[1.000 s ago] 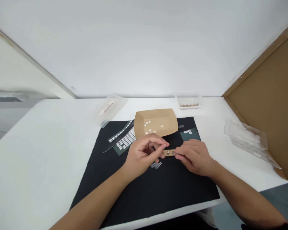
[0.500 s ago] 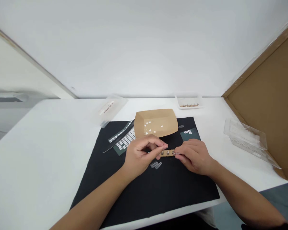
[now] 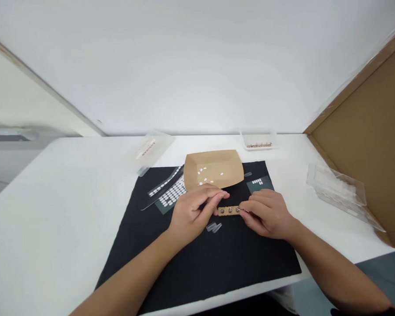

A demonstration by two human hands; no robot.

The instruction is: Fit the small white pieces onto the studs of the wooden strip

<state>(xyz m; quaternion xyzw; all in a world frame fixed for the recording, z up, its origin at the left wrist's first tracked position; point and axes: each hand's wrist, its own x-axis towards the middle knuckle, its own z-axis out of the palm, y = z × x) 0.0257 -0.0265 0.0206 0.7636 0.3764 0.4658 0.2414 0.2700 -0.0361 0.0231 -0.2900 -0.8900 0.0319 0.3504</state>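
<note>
A short tan strip (image 3: pixel 228 211) with scalloped edges and several small metal posts on top lies on the black mat (image 3: pixel 197 267). My right hand (image 3: pixel 266 213) closes its thumb and forefinger at the strip's right end and covers that part; a bit of metal shows by the fingertips. At the left end my left hand (image 3: pixel 195 210) holds thumb and forefinger pressed together, slightly above and apart from the strip. Whatever the pinch contains is too small to make out. Just below lie several clear false nail tips (image 3: pixel 213 227).
Behind the hands stands a brown paper tray (image 3: pixel 213 159) holding small white oval pieces. Sheets of white oval stickers (image 3: pixel 173 193) lie left, another sheet (image 3: pixel 255 186) right. Clear plastic boxes (image 3: pixel 258 139) stand at the back and right (image 3: pixel 340 186). A cardboard panel (image 3: pixel 365 131) borders the right side.
My left fingers have drawn slightly back from the strip, so its left end now shows. My right hand stays at the right end with almost no movement.
</note>
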